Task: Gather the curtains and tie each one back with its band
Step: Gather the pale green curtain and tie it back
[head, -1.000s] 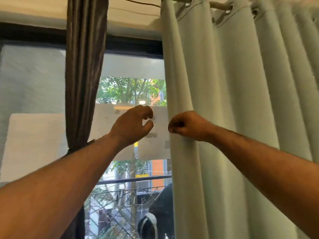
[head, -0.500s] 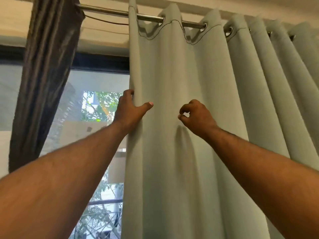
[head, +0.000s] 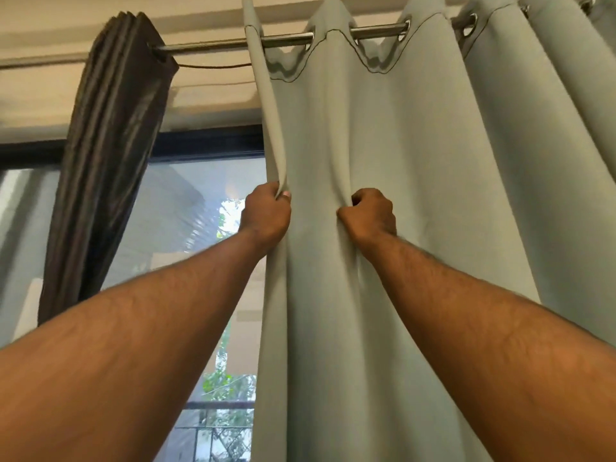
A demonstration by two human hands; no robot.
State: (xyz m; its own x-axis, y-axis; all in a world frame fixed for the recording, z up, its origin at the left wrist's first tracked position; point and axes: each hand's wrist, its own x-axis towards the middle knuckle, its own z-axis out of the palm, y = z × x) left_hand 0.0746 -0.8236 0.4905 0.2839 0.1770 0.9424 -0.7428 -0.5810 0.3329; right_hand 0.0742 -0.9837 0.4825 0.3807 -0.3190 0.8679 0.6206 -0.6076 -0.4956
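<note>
A pale green curtain (head: 433,168) hangs by metal eyelets from a steel rod (head: 283,40) and fills the right half of the view. My left hand (head: 266,216) grips its left edge, fingers closed on the hem. My right hand (head: 368,215) is fisted around a pinch of the same fabric a little to the right, at the same height. A dark brown curtain (head: 106,161) hangs bunched together at the left end of the rod. No tie band shows.
Between the two curtains lies a window pane (head: 200,211) in a dark frame, with trees and a railing outside. A thin cable (head: 213,66) runs under the rod. The ceiling edge is close above the rod.
My left hand went from open in front of the window to closed on the green curtain's left edge. My right hand moved right and closed on a fold. The view tilted upward.
</note>
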